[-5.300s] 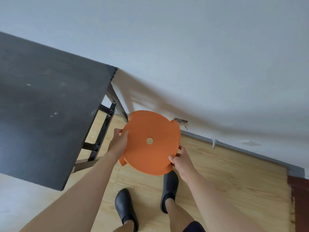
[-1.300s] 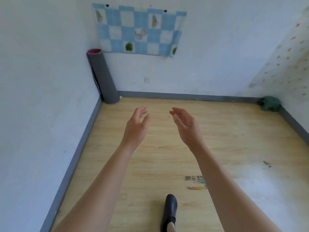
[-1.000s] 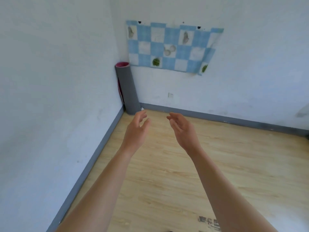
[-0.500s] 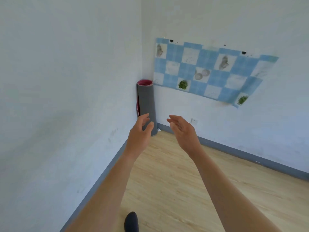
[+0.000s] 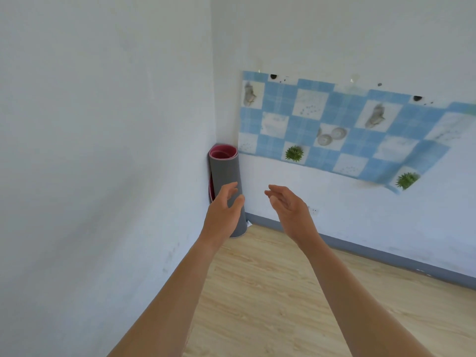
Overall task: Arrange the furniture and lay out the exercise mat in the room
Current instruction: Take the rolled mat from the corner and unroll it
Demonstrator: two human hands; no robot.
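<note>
Hovering: left hand (image 5: 222, 212) & right hand (image 5: 289, 210), fingers loose, holding nothing, in front of rolled mat (image 5: 225, 173), upright in floor (image 5: 270, 292) corner.

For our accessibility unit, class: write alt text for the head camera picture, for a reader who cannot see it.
Two bare arms reach forward, the left hand and right hand open, toward a rolled grey mat standing upright in a room corner. A blue checked sheet hangs on the wall beside it, above a wooden floor.
</note>
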